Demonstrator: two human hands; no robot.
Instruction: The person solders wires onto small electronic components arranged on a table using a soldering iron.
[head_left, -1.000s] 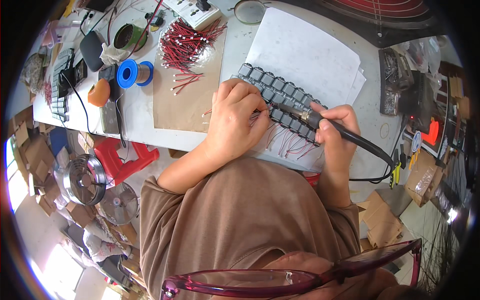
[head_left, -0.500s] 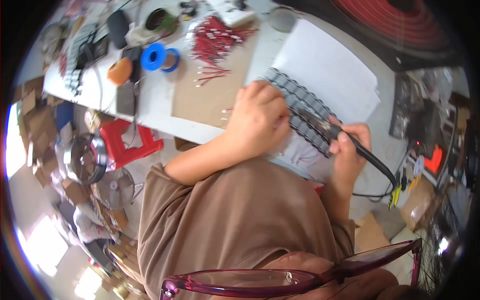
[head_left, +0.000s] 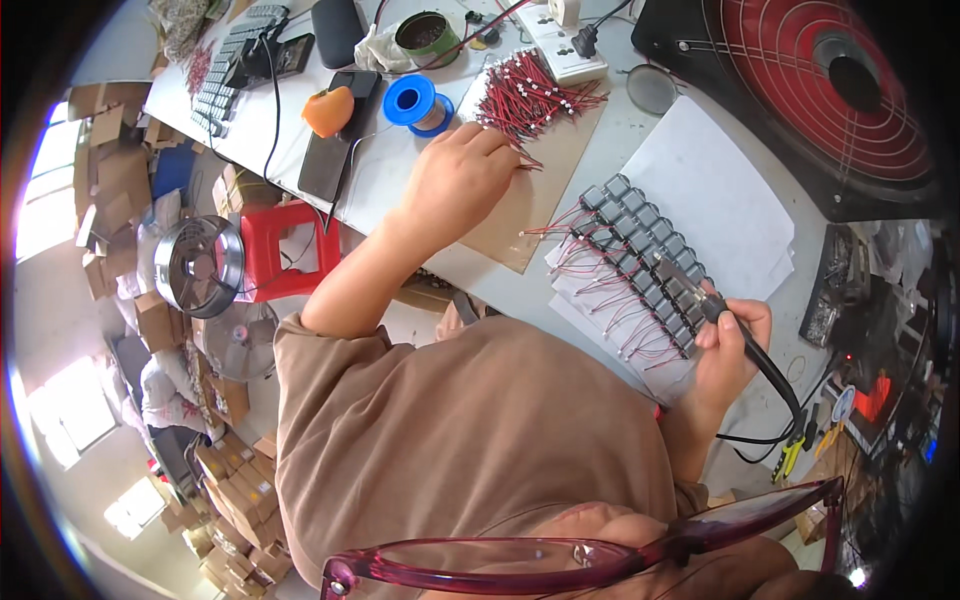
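Observation:
My left hand (head_left: 465,180) is at the near edge of a pile of thin red wire leads with white ends (head_left: 530,95). Its fingers bend down over a few loose leads, and the fingertips are partly hidden. In my right hand (head_left: 728,350) is a soldering iron (head_left: 712,303) with a thick black cord. Its metal end lies over rows of small dark grey rectangular parts (head_left: 645,235) on white paper. Red and dark wires stick out from the near-left side of those rows. Whether the tip touches a part, I cannot tell.
A blue spool of solder wire (head_left: 418,105) stands left of the pile. Beside it an orange lump (head_left: 328,110) sits on a dark flat box (head_left: 340,150). Behind are an open tin (head_left: 425,38) and a white power strip (head_left: 560,45). A red-grilled fan (head_left: 840,80) occupies the far right.
My left hand has moved away from the grey parts to the loose red leads, uncovering the wired rows. My right hand still holds the soldering iron over the parts. The whole view has shifted.

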